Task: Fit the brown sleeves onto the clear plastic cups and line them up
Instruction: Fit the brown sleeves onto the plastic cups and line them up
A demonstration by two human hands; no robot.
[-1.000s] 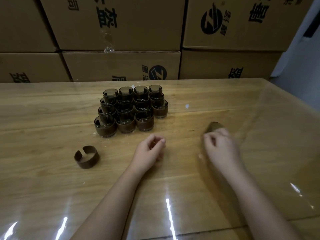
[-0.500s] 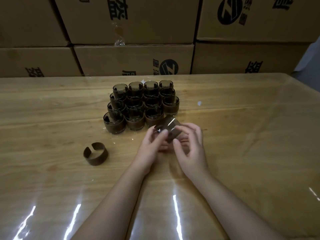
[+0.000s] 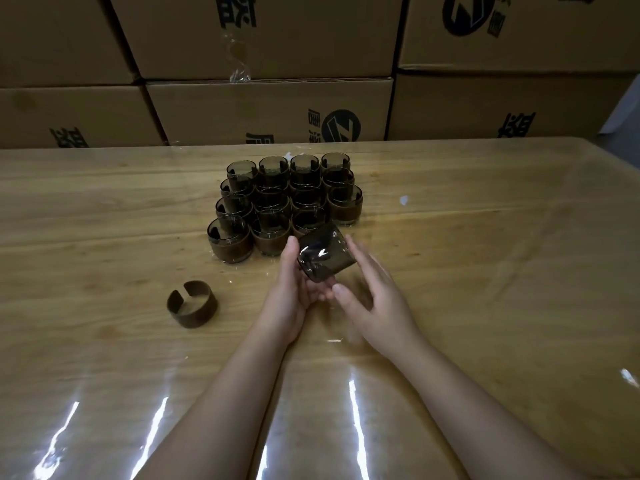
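The left hand (image 3: 294, 285) grips a bare cup (image 3: 323, 256) tilted, the right hand (image 3: 372, 296) spread beside it at 3 o'clock, probably to receive the sleeve (image 3: 192, 308) lying at 9 o'clock on the worktop (image 3: 485, 254).

We see a wooden table (image 3: 104, 209) filling most of the view, its top covered by a clear glossy film (image 3: 519, 306) that throws back bright streaks of light near the front edge. A small white scrap (image 3: 403, 200) lies on the table toward the back. Behind the table stands a wall of stacked cardboard boxes (image 3: 270, 112), printed with dark characters and a round logo (image 3: 340, 127). A strip of crinkled clear tape (image 3: 239, 64) hangs down one box front.
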